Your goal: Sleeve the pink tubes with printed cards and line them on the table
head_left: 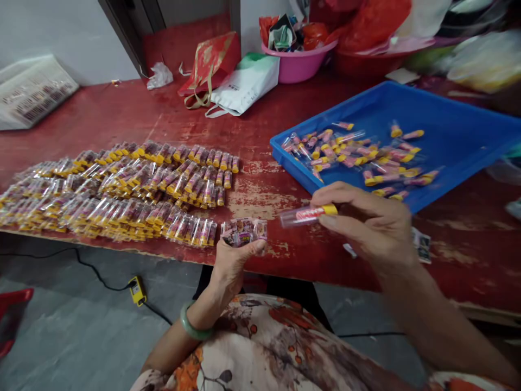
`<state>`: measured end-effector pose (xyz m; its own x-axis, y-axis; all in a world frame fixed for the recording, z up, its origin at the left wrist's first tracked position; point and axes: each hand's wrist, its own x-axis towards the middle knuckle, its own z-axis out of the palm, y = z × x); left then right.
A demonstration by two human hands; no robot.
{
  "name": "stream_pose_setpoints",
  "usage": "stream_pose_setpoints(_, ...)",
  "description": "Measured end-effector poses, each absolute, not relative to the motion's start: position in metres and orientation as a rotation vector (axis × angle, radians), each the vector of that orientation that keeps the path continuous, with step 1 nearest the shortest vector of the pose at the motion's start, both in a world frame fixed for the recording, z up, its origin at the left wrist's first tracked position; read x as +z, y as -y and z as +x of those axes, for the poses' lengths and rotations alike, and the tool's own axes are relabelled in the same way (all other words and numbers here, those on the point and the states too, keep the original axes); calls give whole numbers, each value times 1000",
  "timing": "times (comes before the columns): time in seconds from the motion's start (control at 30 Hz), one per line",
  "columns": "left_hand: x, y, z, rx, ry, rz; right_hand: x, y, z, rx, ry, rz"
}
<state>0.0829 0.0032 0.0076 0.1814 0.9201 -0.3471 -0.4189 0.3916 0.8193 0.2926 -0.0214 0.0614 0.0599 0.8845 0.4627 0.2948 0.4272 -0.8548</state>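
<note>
Between the thumb and fingers of my right hand [372, 222] is a clear plastic tube [303, 215] with a yellow cap and a pink-red label. It is held nearly level above the table, its clear end pointing left. My left hand [234, 260], near the table's front edge, grips a few small printed packets [244, 231]; its thumb lies across them. Left of that hand are stacked rows of similar yellow-capped tubes [134, 212]. Beyond my right hand, a blue tray [451, 130] holds several loose tubes [350, 152], somewhat blurred.
On the red table [260, 136] stand a pink basin [299, 62] full of odds and ends, a white bag [248, 81] and a red bag [214, 62]. A printed plastic package [36, 89] lies far left. A cable with a yellow socket [137, 290] runs along the floor.
</note>
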Motion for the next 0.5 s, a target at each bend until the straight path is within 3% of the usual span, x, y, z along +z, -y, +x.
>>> stream_pose_setpoints(0.27, 4, -6, 88, 963, -959, 336, 31, 55, 268, 618, 1634, -1114)
stream_pose_setpoints(0.5, 11, -3, 93, 1000, -903, 204, 5, 70, 238, 380, 1406, -1181)
